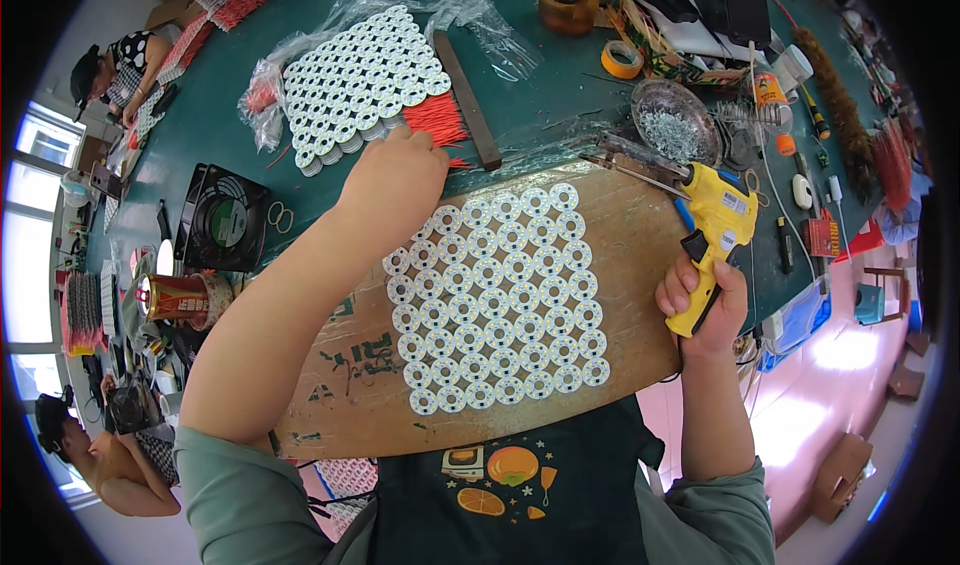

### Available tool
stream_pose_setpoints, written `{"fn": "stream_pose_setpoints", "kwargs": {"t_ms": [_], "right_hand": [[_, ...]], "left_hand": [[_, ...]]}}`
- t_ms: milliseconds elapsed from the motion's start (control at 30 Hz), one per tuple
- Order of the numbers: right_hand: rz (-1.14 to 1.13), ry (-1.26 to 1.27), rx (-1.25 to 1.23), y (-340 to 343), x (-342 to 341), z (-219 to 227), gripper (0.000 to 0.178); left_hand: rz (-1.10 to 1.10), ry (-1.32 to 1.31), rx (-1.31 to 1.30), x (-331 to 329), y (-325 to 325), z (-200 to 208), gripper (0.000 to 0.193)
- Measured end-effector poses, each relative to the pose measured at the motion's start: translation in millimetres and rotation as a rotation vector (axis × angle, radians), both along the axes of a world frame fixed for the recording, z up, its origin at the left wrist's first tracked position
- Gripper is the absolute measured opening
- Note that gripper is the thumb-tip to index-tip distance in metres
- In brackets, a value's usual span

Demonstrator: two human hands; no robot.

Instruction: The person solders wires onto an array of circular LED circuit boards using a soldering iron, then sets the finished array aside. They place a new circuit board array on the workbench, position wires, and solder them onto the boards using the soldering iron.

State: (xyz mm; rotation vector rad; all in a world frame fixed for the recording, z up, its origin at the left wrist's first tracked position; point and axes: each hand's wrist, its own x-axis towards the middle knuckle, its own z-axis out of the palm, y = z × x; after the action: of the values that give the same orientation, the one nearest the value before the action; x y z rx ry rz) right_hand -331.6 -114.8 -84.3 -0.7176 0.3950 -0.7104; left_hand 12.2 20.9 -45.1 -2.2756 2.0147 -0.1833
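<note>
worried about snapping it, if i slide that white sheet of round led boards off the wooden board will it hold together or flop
The white panel of round boards lies flat on the wooden board, so it probably stays fairly stiff. The discs look joined only at small tabs, so bending may snap them apart. It looks thin, likely light, and may slide easily.

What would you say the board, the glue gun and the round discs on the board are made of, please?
Board: probably plywood or fibreboard, matte brown, scuffed and stained.
Glue gun, in the right hand: glossy yellow moulded plastic, with a metal-looking nozzle.
Discs: flat white panel of joined rounds, likely small circuit boards; the base material cannot be told.
</note>
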Motion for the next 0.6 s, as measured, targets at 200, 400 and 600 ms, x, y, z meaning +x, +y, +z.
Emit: {"fn": "stream_pose_setpoints", "kwargs": {"t_ms": [200, 400, 600], "right_hand": [[0.008, 0.001, 0.027, -1, -1, -2, 0.034], [-0.034, 0.028, 0.048, -1, -2, -3, 0.034], [-0.041, 0.006, 0.077, 0, 1, -3, 0.036]], "left_hand": [[-0.069, -0.295, 0.141, -1, -11, 33, 0.012], [-0.126, -0.349, 0.384, -2, -28, 56, 0.013], [-0.093, -0.351, 0.496, -9, -40, 53, 0.014]]}}
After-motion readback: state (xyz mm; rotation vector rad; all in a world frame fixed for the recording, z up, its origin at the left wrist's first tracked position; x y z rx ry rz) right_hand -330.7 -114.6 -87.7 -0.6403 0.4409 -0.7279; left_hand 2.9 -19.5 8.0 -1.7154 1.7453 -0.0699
